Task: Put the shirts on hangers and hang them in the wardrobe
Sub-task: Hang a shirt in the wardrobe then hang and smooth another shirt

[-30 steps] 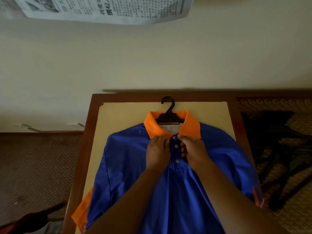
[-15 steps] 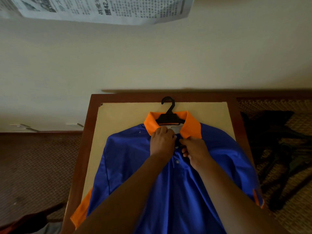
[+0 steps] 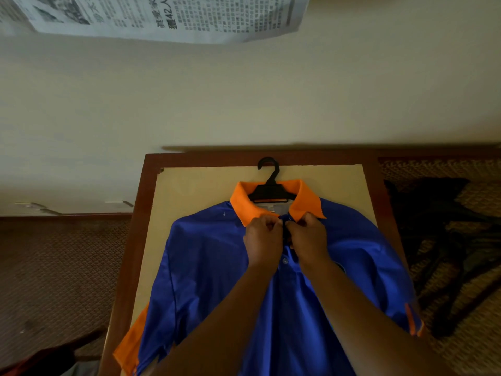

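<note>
My left hand (image 3: 262,238) and right hand (image 3: 307,236) pinch the placket of one blue shirt (image 3: 211,267) on one black hanger (image 3: 271,189), its sleeves overhanging the table (image 3: 141,202) edges.

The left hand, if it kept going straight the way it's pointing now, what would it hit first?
Probably the orange collar just beyond the left hand's knuckles, then the black hanger in the neck opening; depth is hard to judge from this one view.

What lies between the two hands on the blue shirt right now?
In the head view, only the shirt's dark button placket separates the left hand from the right hand.
</note>
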### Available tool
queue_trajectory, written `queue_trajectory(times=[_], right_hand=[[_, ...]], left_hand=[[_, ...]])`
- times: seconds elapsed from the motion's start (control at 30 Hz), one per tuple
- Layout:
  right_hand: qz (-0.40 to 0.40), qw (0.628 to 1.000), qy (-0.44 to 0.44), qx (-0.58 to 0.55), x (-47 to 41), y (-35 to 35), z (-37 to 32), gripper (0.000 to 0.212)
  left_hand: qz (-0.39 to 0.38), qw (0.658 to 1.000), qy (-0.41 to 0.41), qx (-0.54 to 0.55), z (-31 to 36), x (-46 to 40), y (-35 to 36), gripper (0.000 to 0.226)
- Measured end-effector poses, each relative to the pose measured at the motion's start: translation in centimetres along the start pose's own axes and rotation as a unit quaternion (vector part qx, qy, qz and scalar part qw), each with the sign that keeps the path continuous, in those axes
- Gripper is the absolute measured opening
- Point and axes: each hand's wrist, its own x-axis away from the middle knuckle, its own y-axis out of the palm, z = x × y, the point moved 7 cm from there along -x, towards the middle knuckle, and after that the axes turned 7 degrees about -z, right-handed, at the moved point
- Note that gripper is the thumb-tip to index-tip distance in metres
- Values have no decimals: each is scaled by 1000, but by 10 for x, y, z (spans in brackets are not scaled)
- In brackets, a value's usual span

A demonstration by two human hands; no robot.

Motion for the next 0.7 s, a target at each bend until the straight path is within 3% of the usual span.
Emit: queue_trajectory(times=[0.27,0.5,0.7], right_hand=[[-3,1000,-12,3,0,3,1,13],[-58,998,14,-37,-2,3,7,24],[-70,997,8,0,-7,1,1,8]], left_hand=[[-27,992,-29,122,-2,2,0,17],[-46,988,-46,140,-3,0,-1,23],[-57,992,15,113,4,8,-5,23]])
